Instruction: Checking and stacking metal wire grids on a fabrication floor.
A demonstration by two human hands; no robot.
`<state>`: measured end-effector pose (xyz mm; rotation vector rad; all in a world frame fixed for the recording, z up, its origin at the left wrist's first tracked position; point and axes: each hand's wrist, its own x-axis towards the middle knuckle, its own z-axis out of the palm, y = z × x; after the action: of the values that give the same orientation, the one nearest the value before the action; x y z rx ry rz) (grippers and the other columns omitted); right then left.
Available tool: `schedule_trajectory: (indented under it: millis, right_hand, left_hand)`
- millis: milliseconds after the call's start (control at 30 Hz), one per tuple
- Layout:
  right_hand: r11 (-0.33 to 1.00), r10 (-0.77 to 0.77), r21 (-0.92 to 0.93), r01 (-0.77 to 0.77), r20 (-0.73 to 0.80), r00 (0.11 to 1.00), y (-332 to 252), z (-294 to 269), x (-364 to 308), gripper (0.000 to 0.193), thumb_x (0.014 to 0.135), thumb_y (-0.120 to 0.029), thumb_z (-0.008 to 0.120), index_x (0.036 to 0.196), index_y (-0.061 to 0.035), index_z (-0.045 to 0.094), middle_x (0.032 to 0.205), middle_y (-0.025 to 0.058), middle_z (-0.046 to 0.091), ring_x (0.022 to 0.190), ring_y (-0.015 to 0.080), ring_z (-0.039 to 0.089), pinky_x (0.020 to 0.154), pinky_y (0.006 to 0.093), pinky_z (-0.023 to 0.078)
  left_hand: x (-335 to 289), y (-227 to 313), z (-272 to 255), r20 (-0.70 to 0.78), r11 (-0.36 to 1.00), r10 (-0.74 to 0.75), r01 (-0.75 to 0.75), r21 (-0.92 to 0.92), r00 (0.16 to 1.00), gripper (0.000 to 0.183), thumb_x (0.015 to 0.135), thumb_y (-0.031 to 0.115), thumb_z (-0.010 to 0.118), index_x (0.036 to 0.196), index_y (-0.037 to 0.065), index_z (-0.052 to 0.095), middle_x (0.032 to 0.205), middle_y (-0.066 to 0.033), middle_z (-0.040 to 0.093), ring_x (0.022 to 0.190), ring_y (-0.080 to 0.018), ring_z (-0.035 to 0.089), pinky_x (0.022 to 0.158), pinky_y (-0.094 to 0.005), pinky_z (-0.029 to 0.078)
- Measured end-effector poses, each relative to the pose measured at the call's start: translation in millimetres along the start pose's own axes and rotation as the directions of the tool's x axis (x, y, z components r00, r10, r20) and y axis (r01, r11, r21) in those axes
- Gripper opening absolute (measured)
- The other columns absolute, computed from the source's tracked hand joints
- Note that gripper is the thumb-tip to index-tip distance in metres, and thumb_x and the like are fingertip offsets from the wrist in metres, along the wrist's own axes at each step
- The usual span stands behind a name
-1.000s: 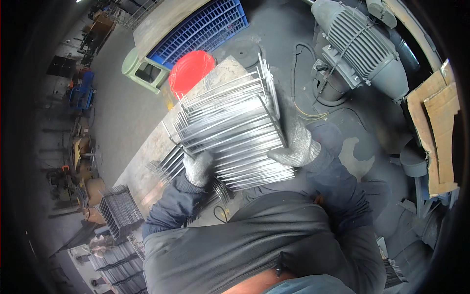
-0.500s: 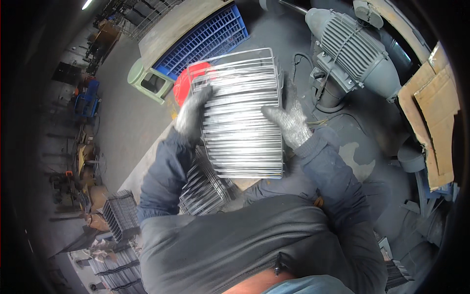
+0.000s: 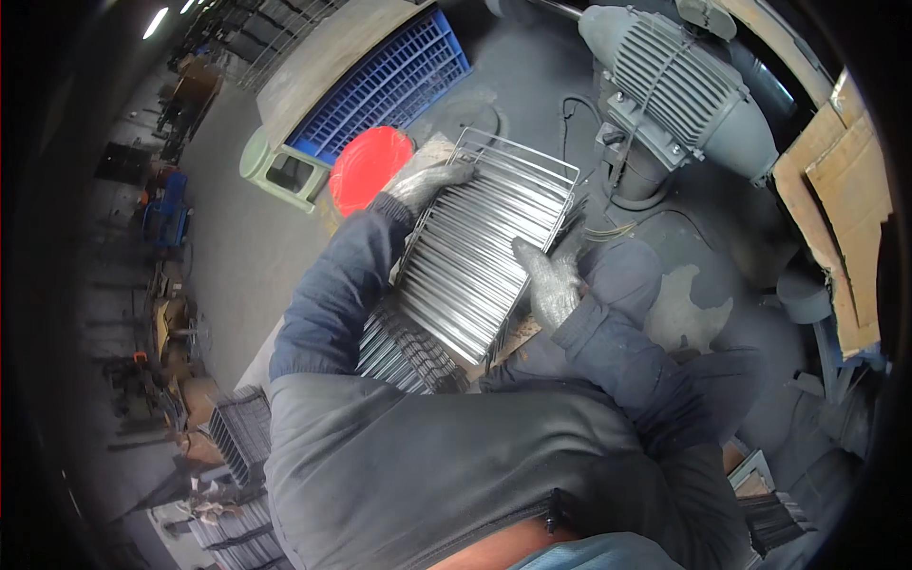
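Left hand (image 3: 432, 185), right hand (image 3: 553, 285) (both gloved), one wire-rack stack (image 3: 480, 249) between

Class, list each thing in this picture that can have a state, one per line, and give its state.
Wire racks: held between both hands
Left hand: gloved, gripping the racks' left side
Right hand: gloved, gripping their right side
Green stool: standing upright
Ceiling light: lit
Cardboard: ragged-edged
Motor: running or stopped, cannot tell

Wire racks (image 3: 483, 255) between 2 hands (image 3: 551, 287) (motor (image 3: 676, 87) rightward, beyond)
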<state>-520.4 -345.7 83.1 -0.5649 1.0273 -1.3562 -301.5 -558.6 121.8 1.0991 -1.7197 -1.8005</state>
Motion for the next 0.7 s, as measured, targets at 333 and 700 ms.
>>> schedule_trajectory:
  millis: [333, 700]
  right_hand:
    - [0.978, 0.153, 0.12, -0.173, 0.159, 0.975, 0, -2, -11, 0.046, 0.108, -0.017, 0.069, 0.148, 0.002, 0.058, 0.14, 0.0148, 0.069, 0.126, 0.0262, 0.066, 0.111, 0.0397, 0.053]
    - [0.923, 0.375, -0.194, -0.333, 0.255, 0.891, 58, 29, -17, 0.139, 0.096, -0.049, 0.08, 0.161, 0.0119, -0.027, 0.152, 0.0274, 0.06, 0.139, 0.0346, 0.061, 0.12, 0.0413, 0.044]
  left_hand:
    - [-10, -3, 4, 0.067, 0.929, 0.083, -0.102, 0.355, 0.994, 0.04, 0.097, 0.013, 0.069, 0.135, 0.001, 0.064, 0.139, -0.0077, 0.063, 0.13, -0.0222, 0.057, 0.115, -0.0387, 0.046]
    - [-65, 10, -24, -0.176, 0.853, -0.519, 0.494, -0.168, 0.836, 0.033, 0.102, 0.022, 0.074, 0.129, 0.003, 0.075, 0.116, -0.0113, 0.08, 0.102, -0.0223, 0.077, 0.096, -0.0362, 0.061]
